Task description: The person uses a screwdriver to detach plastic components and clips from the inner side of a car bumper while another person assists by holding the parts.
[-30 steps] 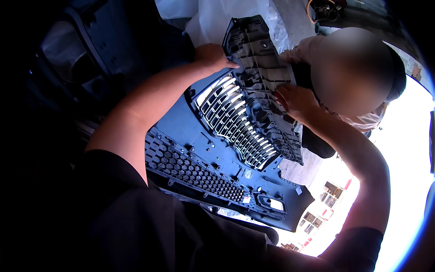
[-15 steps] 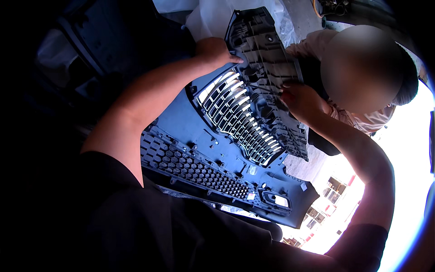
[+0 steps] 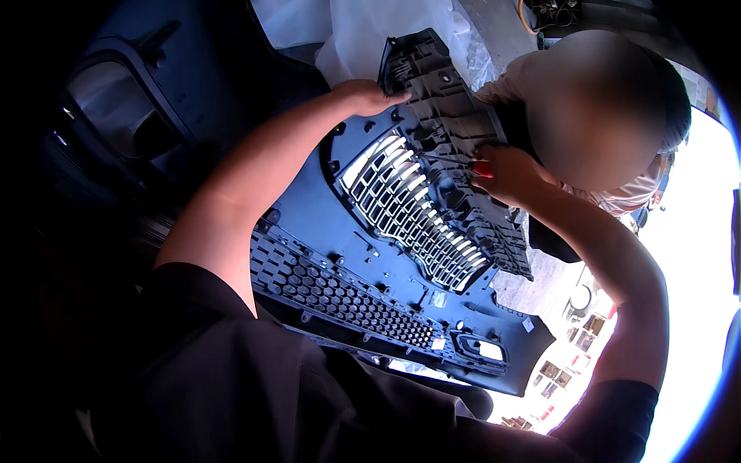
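Observation:
A dark car bumper point(image 3: 299, 205) lies inner side up, with a honeycomb mesh point(image 3: 316, 292), a chrome-trimmed grille point(image 3: 409, 216) and a ribbed dark-grey plastic panel point(image 3: 451, 104) along its far side. My left hand point(image 3: 367, 99) grips the bumper at its upper end, thumb reaching onto the grey panel. My right hand point(image 3: 505, 174) is closed round a red-handled tool point(image 3: 482, 169) over the panel's middle; the tool's tip is too small to make out.
A co-worker point(image 3: 648, 166) crouches close beyond the panel, right of centre. Large dark body parts point(image 3: 162, 62) stand at the left, translucent plastic sheeting point(image 3: 359, 38) lies behind, and an orange hose point(image 3: 527, 19) is at the top. Bright light fills the right side.
Since half a second ago the view has shifted slightly, bumper and both arms sitting a little lower. The red handle in my right hand shows more. The co-worker's head has moved slightly left in view.

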A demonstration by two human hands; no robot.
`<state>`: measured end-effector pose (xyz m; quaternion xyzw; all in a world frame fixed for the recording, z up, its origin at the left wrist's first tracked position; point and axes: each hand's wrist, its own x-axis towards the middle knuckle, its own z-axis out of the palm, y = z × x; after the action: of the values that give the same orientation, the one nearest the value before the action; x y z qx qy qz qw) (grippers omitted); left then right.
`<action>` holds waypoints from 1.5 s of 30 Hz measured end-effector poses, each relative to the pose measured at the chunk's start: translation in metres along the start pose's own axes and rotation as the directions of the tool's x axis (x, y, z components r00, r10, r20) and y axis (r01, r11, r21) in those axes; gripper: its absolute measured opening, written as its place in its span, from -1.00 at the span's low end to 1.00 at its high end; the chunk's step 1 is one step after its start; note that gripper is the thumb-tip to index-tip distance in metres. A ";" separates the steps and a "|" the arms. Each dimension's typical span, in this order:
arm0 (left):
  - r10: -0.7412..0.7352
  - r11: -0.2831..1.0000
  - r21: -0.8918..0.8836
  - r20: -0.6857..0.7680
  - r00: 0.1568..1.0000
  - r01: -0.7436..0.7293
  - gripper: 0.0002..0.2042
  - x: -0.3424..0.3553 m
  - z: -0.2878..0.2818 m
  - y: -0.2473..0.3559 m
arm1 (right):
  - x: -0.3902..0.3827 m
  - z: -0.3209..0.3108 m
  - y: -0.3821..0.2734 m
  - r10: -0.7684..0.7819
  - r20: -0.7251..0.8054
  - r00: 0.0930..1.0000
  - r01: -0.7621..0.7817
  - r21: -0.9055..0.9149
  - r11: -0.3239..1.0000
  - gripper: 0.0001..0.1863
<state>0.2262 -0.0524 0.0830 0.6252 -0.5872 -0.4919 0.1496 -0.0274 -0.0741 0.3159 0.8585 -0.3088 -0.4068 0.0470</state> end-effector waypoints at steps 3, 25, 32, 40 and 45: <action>0.151 0.983 -0.125 0.130 0.980 -0.135 -0.13 0.014 -0.015 -0.013 | 0.002 0.002 0.002 -0.269 -0.112 0.957 0.230 -0.278 0.933 -0.74; 0.193 0.971 0.157 -0.060 0.979 -0.182 -0.11 0.024 0.008 -0.014 | -0.012 0.057 0.001 -0.051 -0.507 0.860 0.093 0.057 0.994 -0.74; 0.105 0.901 0.430 -0.104 0.989 -0.050 -0.10 -0.008 0.009 0.009 | -0.016 0.037 -0.004 0.267 -0.107 0.958 -0.256 0.103 0.961 -0.64; -0.025 0.878 0.456 -0.256 0.966 0.144 -0.07 -0.036 0.009 0.002 | -0.141 0.047 -0.071 0.405 -0.297 0.865 -0.214 0.511 0.832 -0.59; -0.043 0.850 0.483 -0.329 0.943 0.207 -0.16 -0.025 0.022 -0.011 | -0.239 0.162 -0.114 0.438 -0.136 0.889 -0.151 0.814 0.560 -0.63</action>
<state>0.2200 -0.0191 0.0752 0.7481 -0.6236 -0.2241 0.0347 -0.2028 0.1812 0.3301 0.7800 -0.5837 -0.0694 -0.2148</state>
